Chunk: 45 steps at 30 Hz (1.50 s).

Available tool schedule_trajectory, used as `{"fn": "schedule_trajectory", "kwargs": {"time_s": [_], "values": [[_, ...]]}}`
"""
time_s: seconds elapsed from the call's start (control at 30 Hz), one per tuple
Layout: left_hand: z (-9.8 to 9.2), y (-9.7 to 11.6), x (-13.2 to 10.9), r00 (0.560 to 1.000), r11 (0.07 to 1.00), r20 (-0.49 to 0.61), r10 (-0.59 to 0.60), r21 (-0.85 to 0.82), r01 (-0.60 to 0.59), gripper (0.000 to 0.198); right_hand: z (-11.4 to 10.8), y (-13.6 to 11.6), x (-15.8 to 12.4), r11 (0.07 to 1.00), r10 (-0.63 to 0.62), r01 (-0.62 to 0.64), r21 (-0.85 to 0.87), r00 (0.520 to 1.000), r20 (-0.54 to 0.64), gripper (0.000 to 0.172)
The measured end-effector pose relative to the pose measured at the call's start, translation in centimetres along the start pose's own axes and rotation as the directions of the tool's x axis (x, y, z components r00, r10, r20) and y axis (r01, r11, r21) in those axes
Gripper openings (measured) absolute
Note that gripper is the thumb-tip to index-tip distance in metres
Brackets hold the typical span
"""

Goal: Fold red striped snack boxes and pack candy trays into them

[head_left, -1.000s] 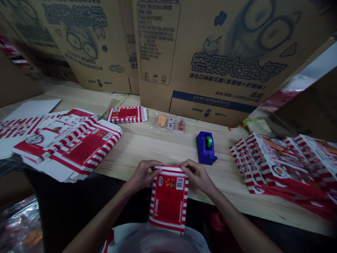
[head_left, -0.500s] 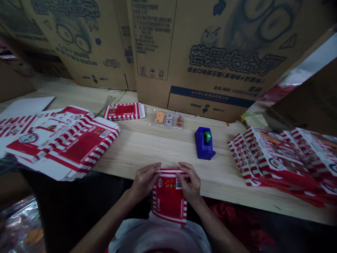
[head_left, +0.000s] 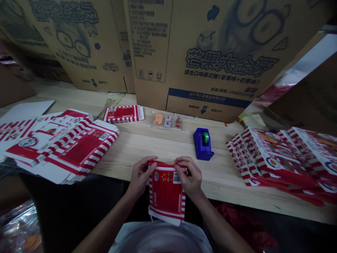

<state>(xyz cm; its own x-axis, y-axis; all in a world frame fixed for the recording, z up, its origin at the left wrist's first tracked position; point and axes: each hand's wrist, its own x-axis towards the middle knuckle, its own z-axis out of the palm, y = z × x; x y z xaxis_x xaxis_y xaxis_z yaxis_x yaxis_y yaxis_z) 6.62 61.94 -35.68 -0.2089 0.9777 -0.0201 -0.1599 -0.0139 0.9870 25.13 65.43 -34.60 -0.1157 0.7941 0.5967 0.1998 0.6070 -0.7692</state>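
Note:
Between my two hands is a red-and-white striped cardboard box (head_left: 167,193), held upright at the table's front edge with its printed red panel facing me. My left hand (head_left: 141,174) pinches its upper left corner, thumb on the near face. At the upper right corner, my right hand (head_left: 190,177) grips with the thumb close to the barcode. A red flap shows along the top between the fingers. White flaps hang at the box's lower end, near my lap. The fingertips behind the box are partly hidden.
A blue tape dispenser (head_left: 203,144) stands right of centre. Flat cartons (head_left: 81,147) are piled left; made-up boxes (head_left: 279,158) are stacked right. One box (head_left: 123,114) and a clear packet (head_left: 167,121) lie before large brown cartons (head_left: 210,88).
My hands have shifted slightly up along the box's top end. The box has tilted a little, and a red flap now shows at its top edge.

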Motion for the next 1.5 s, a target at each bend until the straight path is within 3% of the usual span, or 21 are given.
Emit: {"fn": "schedule_trajectory", "kwargs": {"time_s": [0.07, 0.1, 0.13, 0.2, 0.27, 0.37, 0.53, 0.6, 0.73, 0.8, 0.87, 0.97, 1.03, 1.1, 1.17, 1.23, 1.33, 1.37, 1.43, 1.47, 1.5], "values": [[-0.1, 1.7, 0.4, 1.000, 1.000, 0.002, 0.000, -0.031, 0.000, 0.030, -0.6, -1.2, 1.9, 0.988, 0.130, -0.140, 0.060, 0.979, 0.157, 0.005], [-0.2, 2.5, 0.4, 1.000, 1.000, 0.011, 0.021, -0.010, -0.021, 0.030, -1.0, -1.8, 2.9, 0.966, 0.216, -0.247, 0.081, 0.936, 0.276, 0.011], [-0.3, 3.2, 0.4, 0.999, 0.999, 0.025, 0.048, 0.024, -0.049, 0.031, -1.4, -2.3, 3.9, 0.926, 0.301, -0.366, 0.094, 0.864, 0.404, 0.016], [-0.6, 4.2, 0.1, 0.992, 0.987, 0.067, 0.110, 0.110, -0.117, 0.031, -2.1, -3.2, 5.6, 0.800, 0.409, -0.591, 0.101, 0.662, 0.628, 0.025], [-0.8, 4.8, -0.5, 0.980, 0.964, 0.108, 0.164, 0.193, -0.183, 0.028, -2.4, -3.7, 6.9, 0.640, 0.440, -0.761, 0.110, 0.480, 0.759, 0.033], [-1.0, 5.1, -1.5, 0.970, 0.954, 0.186, 0.160, 0.223, -0.200, 0.026, -2.2, -3.8, 7.8, 0.429, 0.468, -0.899, 0.090, 0.307, 0.829, 0.038], [-0.6, 5.7, -2.9, 0.958, 0.953, 0.264, 0.110, 0.245, -0.177, 0.021, -1.2, -3.4, 7.2, 0.270, 0.559, -0.962, -0.031, 0.131, 0.819, 0.024], [-0.5, 6.0, -3.2, 0.952, 0.946, 0.284, 0.112, 0.264, -0.190, 0.019, -0.8, -3.4, 6.5, 0.216, 0.614, -0.975, -0.054, 0.092, 0.784, 0.020], [-0.7, 5.9, -3.6, 0.949, 0.942, 0.296, 0.107, 0.274, -0.192, 0.020, -0.4, -3.6, 5.5, 0.168, 0.715, -0.986, 0.021, 0.136, 0.685, 0.022], [-1.1, 5.6, -3.4, 0.947, 0.919, 0.297, 0.119, 0.328, -0.218, 0.021, -0.8, -3.4, 5.6, 0.243, 0.670, -0.969, 0.032, 0.192, 0.717, 0.021], [-1.4, 5.3, -2.9, 0.946, 0.875, 0.276, 0.169, 0.400, -0.273, 0.021, -1.4, -3.0, 6.0, 0.468, 0.563, -0.883, 0.039, 0.332, 0.757, 0.023], [-1.7, 5.2, -1.3, 0.938, 0.834, 0.227, 0.261, 0.435, -0.338, 0.021, -2.6, -2.1, 6.9, 0.843, 0.328, -0.535, 0.059, 0.598, 0.731, 0.032], [-1.5, 5.4, 0.0, 0.935, 0.844, 0.208, 0.287, 0.406, -0.350, 0.021, -3.0, -1.3, 7.0, 0.931, 0.226, -0.358, 0.069, 0.715, 0.661, 0.035], [-1.2, 5.3, 1.0, 0.932, 0.858, 0.221, 0.287, 0.372, -0.353, 0.020, -2.9, -0.5, 6.4, 0.950, 0.209, -0.304, 0.071, 0.787, 0.581, 0.029], [-1.1, 4.7, 1.6, 0.926, 0.869, 0.261, 0.274, 0.345, -0.354, 0.020, -2.4, 0.2, 5.0, 0.948, 0.240, -0.313, 0.060, 0.824, 0.513, 0.026], [-1.4, 3.4, 1.7, 0.930, 0.893, 0.299, 0.215, 0.324, -0.311, 0.019, -1.7, 0.8, 3.4, 0.933, 0.287, -0.356, 0.051, 0.823, 0.490, 0.023], [-2.0, 1.0, 1.5, 0.952, 0.948, 0.303, 0.045, 0.288, -0.136, 0.022, -1.7, 1.6, 1.4, 0.932, 0.300, -0.359, 0.042, 0.834, 0.462, 0.022], [-2.3, 0.3, 1.4, 0.954, 0.959, 0.300, -0.015, 0.273, -0.070, 0.024, -2.2, 2.0, 1.2, 0.945, 0.293, -0.328, 0.021, 0.871, 0.393, 0.021], [-2.6, -1.0, 1.3, 0.947, 0.972, 0.301, -0.107, 0.233, 0.036, 0.027, -4.0, 3.1, 1.2, 0.963, 0.266, -0.258, -0.079, 0.957, 0.112, 0.019], [-2.7, -1.4, 1.3, 0.940, 0.973, 0.308, -0.144, 0.216, 0.079, 0.028, -5.1, 3.8, 1.5, 0.956, 0.248, -0.255, -0.147, 0.967, -0.066, 0.019], [-2.7, -1.7, 1.3, 0.932, 0.973, 0.317, -0.174, 0.201, 0.113, 0.029, -6.3, 4.6, 1.9, 0.937, 0.244, -0.288, -0.199, 0.945, -0.218, 0.021]]}}
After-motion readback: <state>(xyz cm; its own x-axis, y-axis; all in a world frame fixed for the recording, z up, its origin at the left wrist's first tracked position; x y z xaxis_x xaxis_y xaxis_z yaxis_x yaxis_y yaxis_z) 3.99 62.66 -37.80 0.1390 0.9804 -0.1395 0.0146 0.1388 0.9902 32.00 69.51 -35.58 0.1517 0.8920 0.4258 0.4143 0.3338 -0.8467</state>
